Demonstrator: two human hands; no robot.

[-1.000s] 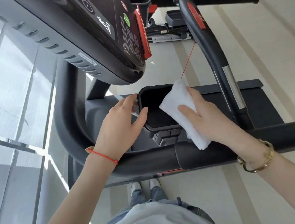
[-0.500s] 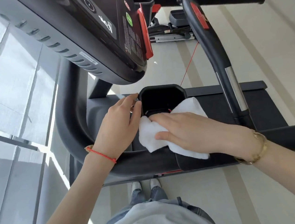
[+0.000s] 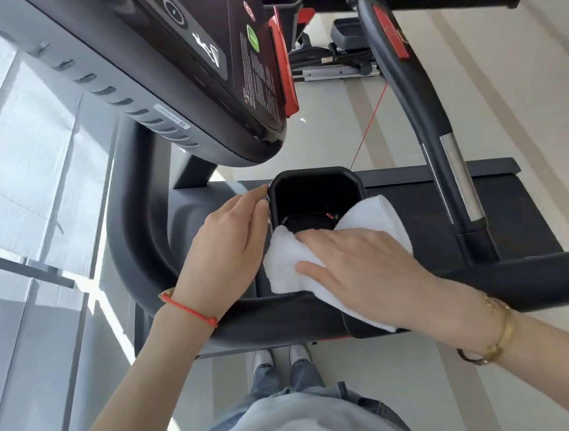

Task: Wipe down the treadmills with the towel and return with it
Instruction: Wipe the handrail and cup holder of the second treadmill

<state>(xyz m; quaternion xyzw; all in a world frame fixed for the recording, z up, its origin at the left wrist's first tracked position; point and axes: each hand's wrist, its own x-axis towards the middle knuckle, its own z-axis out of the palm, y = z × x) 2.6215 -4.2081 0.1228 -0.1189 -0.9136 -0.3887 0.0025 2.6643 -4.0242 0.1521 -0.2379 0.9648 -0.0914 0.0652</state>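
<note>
White towel [image 3: 288, 259] lies bunched on the treadmill's [image 3: 148, 248] console ledge at the near rim of the black cup holder [image 3: 315, 195], pressed flat under the right hand's [image 3: 360, 270] straight fingers. The left hand [image 3: 223, 244] rests against the holder's left rim, fingers relaxed, gripping nothing. Loose cloth could snag the red safety cord [image 3: 368, 129] nearby and tug it free.

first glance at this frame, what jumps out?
The white towel at centre, pressed flat by the right hand against the near rim of the black cup holder. The left hand steadies the holder's left edge. Above left looms the treadmill console with its red strip.
</note>
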